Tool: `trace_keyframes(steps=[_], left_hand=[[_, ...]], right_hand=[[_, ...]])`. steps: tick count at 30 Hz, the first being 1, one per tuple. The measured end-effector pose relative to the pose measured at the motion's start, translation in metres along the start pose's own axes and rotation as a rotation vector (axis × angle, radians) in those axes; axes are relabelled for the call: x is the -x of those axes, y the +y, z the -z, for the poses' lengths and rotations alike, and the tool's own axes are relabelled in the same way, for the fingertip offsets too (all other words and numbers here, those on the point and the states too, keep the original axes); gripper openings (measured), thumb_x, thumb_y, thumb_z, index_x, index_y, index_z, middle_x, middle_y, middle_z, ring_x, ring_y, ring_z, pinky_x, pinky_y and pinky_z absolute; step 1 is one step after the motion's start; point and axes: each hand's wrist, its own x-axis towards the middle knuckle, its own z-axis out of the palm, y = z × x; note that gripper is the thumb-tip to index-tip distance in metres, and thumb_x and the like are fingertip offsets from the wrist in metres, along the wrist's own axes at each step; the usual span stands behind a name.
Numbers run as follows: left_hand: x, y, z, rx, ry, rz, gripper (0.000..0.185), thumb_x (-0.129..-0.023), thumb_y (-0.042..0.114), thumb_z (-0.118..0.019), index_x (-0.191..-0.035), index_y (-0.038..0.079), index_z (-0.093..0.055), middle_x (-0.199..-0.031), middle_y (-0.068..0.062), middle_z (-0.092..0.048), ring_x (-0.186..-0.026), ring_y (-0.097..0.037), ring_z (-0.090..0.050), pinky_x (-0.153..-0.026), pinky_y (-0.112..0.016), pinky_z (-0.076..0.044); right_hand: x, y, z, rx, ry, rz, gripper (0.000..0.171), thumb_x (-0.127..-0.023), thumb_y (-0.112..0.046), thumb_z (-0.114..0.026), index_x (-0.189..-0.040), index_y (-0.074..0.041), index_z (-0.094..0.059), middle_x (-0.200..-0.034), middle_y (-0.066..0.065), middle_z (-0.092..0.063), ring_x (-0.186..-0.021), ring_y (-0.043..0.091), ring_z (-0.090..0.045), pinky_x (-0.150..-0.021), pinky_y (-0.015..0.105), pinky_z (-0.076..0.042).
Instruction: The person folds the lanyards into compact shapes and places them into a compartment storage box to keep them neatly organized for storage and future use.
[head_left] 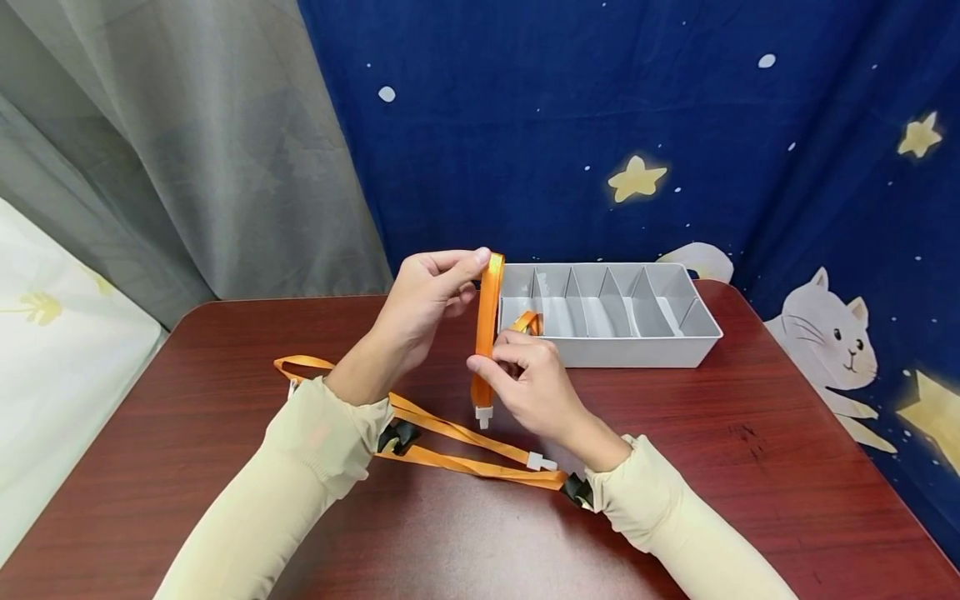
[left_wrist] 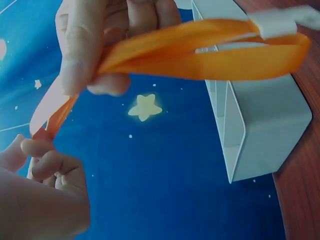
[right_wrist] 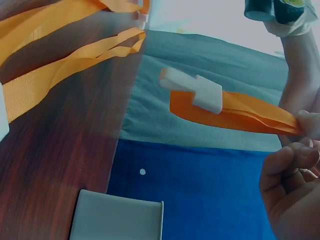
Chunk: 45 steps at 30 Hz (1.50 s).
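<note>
Between both hands an orange lanyard [head_left: 488, 308], folded lengthwise, hangs upright with its white plastic clip [head_left: 483, 415] at the bottom. My left hand [head_left: 427, 304] pinches its upper end between thumb and fingertips. Lower down, just above the clip, my right hand [head_left: 536, 379] pinches the folded strap with thumb and curled fingers. In the right wrist view the clip [right_wrist: 207, 93] stands out from the free end of the strap. Behind the right hand, another orange lanyard [head_left: 528, 322] pokes up from the leftmost part of a grey divided box [head_left: 630, 352].
More orange lanyards [head_left: 450, 431] lie stretched out on the dark red wooden table [head_left: 750, 467] under the forearms, one with a white clip [head_left: 542, 462]. The box stands near the table's back edge, in front of a blue star-patterned curtain [head_left: 525, 125]. A grey curtain [head_left: 225, 150] hangs at the left.
</note>
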Motion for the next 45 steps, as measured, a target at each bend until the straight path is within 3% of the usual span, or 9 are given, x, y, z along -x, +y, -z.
trace_keyframes(steps=[4, 10, 15, 20, 27, 30, 35, 45], left_hand=[[0.0, 0.0, 0.003, -0.04, -0.043, 0.025, 0.032, -0.099, 0.031, -0.063, -0.111, 0.003, -0.071, -0.086, -0.003, -0.063, -0.056, -0.014, -0.043, -0.055, -0.022, -0.033], [0.0, -0.002, 0.009, -0.09, -0.112, 0.047, 0.042, -0.102, 0.04, -0.054, -0.126, 0.007, -0.068, -0.117, -0.008, -0.068, -0.05, -0.013, -0.039, -0.052, -0.023, -0.032], [-0.001, -0.006, 0.014, -0.125, -0.148, 0.036, 0.047, -0.105, 0.044, -0.044, -0.13, 0.01, -0.066, -0.124, -0.008, -0.065, -0.047, -0.012, -0.038, -0.047, -0.023, -0.03], [0.001, -0.011, 0.018, -0.22, -0.158, -0.006, 0.049, -0.106, 0.044, -0.041, -0.132, 0.011, -0.065, -0.124, -0.006, -0.066, -0.045, -0.013, -0.04, -0.045, -0.024, -0.031], [0.002, -0.022, 0.022, -0.367, -0.237, -0.183, 0.044, -0.108, 0.035, -0.04, -0.131, 0.005, -0.065, -0.124, -0.007, -0.067, -0.04, -0.024, -0.042, -0.043, -0.031, -0.036], [0.005, -0.026, 0.024, -0.417, -0.254, -0.22, 0.042, -0.108, 0.034, -0.041, -0.132, 0.009, -0.065, -0.12, -0.006, -0.068, -0.042, -0.03, -0.043, -0.042, -0.033, -0.037], [0.008, -0.031, 0.027, -0.475, -0.252, -0.237, 0.039, -0.107, 0.035, -0.043, -0.131, 0.013, -0.066, -0.112, -0.003, -0.069, -0.045, -0.039, -0.044, -0.04, -0.033, -0.038], [0.011, -0.039, 0.024, -0.469, -0.254, -0.225, 0.036, -0.107, 0.031, -0.045, -0.129, 0.013, -0.067, -0.085, -0.008, -0.064, -0.042, -0.029, -0.043, -0.04, -0.032, -0.038]], right_hand=[[0.0, -0.002, 0.002, -0.048, -0.01, -0.03, 0.037, -0.092, -0.007, -0.071, -0.058, -0.01, -0.056, -0.063, -0.003, -0.04, -0.057, 0.011, -0.039, -0.051, 0.025, -0.028], [0.001, -0.004, 0.006, -0.073, -0.007, -0.028, 0.035, -0.091, -0.005, -0.071, -0.059, -0.008, -0.058, -0.064, -0.002, -0.041, -0.058, 0.011, -0.039, -0.051, 0.024, -0.028], [0.001, -0.005, 0.01, -0.093, 0.003, -0.02, 0.028, -0.09, -0.002, -0.071, -0.064, -0.005, -0.063, -0.065, -0.001, -0.043, -0.058, 0.012, -0.04, -0.05, 0.024, -0.028], [0.0, -0.009, 0.014, -0.108, -0.004, -0.005, 0.028, -0.09, 0.0, -0.071, -0.064, -0.006, -0.062, -0.067, -0.001, -0.044, -0.059, 0.012, -0.04, -0.05, 0.024, -0.029], [-0.002, -0.015, 0.019, -0.122, 0.012, 0.038, 0.024, -0.087, 0.005, -0.072, -0.067, -0.006, -0.063, -0.069, 0.001, -0.045, -0.063, 0.014, -0.041, -0.051, 0.025, -0.031], [-0.002, -0.017, 0.021, -0.126, 0.023, 0.053, 0.022, -0.085, 0.007, -0.072, -0.068, -0.005, -0.064, -0.07, 0.002, -0.047, -0.065, 0.015, -0.042, -0.052, 0.026, -0.032], [-0.004, -0.018, 0.024, -0.135, 0.046, 0.056, 0.021, -0.084, 0.008, -0.073, -0.069, -0.005, -0.066, -0.07, 0.002, -0.05, -0.063, 0.014, -0.043, -0.05, 0.025, -0.032], [-0.009, -0.02, 0.031, -0.168, 0.095, 0.066, 0.014, -0.088, -0.002, -0.074, -0.074, -0.003, -0.071, -0.07, 0.002, -0.056, -0.06, 0.013, -0.045, -0.048, 0.024, -0.033]])
